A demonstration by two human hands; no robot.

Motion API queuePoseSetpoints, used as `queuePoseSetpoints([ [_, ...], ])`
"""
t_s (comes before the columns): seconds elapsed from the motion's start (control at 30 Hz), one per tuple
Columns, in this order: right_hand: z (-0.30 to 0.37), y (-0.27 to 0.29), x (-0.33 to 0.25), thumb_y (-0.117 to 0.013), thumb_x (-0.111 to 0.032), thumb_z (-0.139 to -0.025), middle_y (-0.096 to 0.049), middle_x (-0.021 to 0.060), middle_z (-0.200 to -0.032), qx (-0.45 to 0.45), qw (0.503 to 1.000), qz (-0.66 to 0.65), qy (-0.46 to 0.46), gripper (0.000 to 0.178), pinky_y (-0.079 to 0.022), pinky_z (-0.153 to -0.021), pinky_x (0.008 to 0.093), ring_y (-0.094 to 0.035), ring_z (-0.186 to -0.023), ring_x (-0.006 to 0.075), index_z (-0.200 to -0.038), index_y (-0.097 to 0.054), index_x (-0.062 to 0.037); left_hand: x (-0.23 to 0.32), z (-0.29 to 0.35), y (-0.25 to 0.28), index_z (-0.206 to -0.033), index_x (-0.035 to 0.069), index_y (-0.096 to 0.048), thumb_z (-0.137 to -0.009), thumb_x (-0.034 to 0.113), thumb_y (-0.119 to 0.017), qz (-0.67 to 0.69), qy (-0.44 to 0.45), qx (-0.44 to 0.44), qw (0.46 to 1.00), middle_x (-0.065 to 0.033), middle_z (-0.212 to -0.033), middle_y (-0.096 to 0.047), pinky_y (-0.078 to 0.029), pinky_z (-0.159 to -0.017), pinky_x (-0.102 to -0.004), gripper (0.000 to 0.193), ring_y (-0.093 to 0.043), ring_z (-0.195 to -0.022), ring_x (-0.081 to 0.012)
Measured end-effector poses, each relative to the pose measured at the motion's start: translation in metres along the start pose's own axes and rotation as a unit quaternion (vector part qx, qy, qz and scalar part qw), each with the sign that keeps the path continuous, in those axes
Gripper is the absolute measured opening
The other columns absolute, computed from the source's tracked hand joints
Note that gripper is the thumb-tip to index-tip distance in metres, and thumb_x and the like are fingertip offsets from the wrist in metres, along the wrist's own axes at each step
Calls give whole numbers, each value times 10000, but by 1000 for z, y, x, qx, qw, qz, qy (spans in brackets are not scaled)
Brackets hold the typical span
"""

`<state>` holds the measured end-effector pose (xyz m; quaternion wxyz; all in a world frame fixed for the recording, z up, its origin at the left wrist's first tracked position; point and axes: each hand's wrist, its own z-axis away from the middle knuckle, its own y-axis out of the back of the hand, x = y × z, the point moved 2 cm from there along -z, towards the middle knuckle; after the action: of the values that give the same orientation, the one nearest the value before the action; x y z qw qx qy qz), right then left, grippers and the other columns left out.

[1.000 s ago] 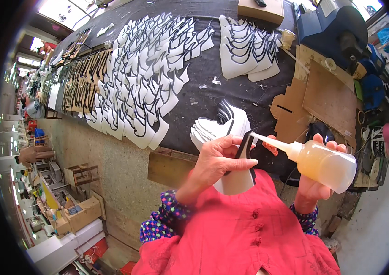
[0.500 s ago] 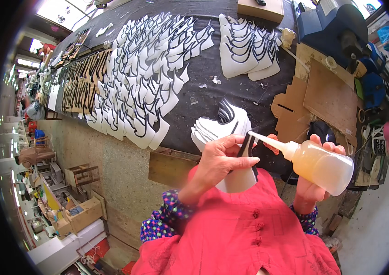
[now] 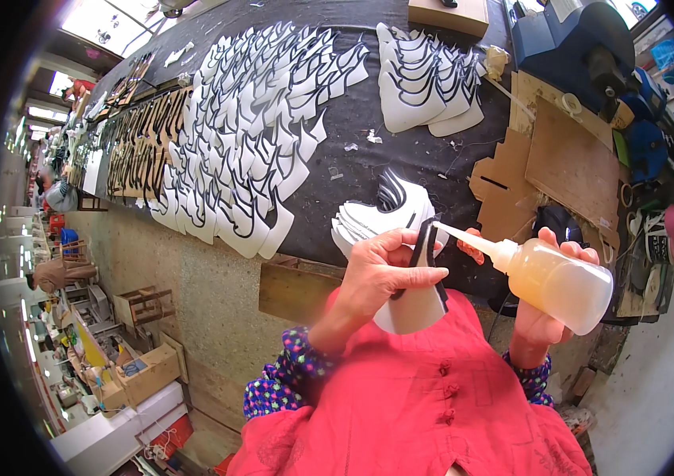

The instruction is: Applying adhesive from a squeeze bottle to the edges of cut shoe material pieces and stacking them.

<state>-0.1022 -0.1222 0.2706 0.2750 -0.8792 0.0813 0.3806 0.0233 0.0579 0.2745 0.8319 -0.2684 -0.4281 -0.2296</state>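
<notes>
My left hand [image 3: 388, 274] pinches a curved white piece with a black edge strip [image 3: 412, 313], thumb in front and fingers behind. In my right hand [image 3: 547, 317] is a translucent squeeze bottle [image 3: 563, 284] with amber liquid, tipped on its side. Its long white nozzle [image 3: 468, 239] points left, the tip at or very close to the black strip near the top of the piece. Whether liquid is coming out is too small to tell. Just beyond my left hand lies a stack of similar white pieces [image 3: 372, 218] at the table's near edge.
Rows of white black-edged pieces [image 3: 249, 151] cover much of the dark table [image 3: 345, 178]. Another pile [image 3: 424, 87] lies farther back. Flat cardboard [image 3: 503, 186] and a blue machine [image 3: 575, 44] are at the right. A wooden drawer [image 3: 297, 289] sits under the table edge.
The nozzle tip has shifted slightly along the black strip near the top of the piece. Both hands keep their holds and have barely moved.
</notes>
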Motion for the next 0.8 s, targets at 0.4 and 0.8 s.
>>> queuePoseSetpoints([
  [0.4,1,-3,0,-753,-528,-609,-464,81,-1209,-9,1000,3,-4,916,-293,-1042,480,-435,-1175,266,-1277,-344,-55,-3,-1,2,-982,-32,-605,-685,12,-738,14,16,-7,1000,-73,-816,-658,-478,-667,-212,329,-614,-717,-101],
  [0.8,6,-1,0,-729,-538,-633,-467,80,-1236,0,1000,29,-8,901,-285,-1049,483,-442,-1176,264,-1289,-338,-60,-9,-1,1,-985,-4,-612,-687,9,-739,5,19,-14,1000,-59,-811,-653,-470,-661,-212,325,-609,-714,-92],
])
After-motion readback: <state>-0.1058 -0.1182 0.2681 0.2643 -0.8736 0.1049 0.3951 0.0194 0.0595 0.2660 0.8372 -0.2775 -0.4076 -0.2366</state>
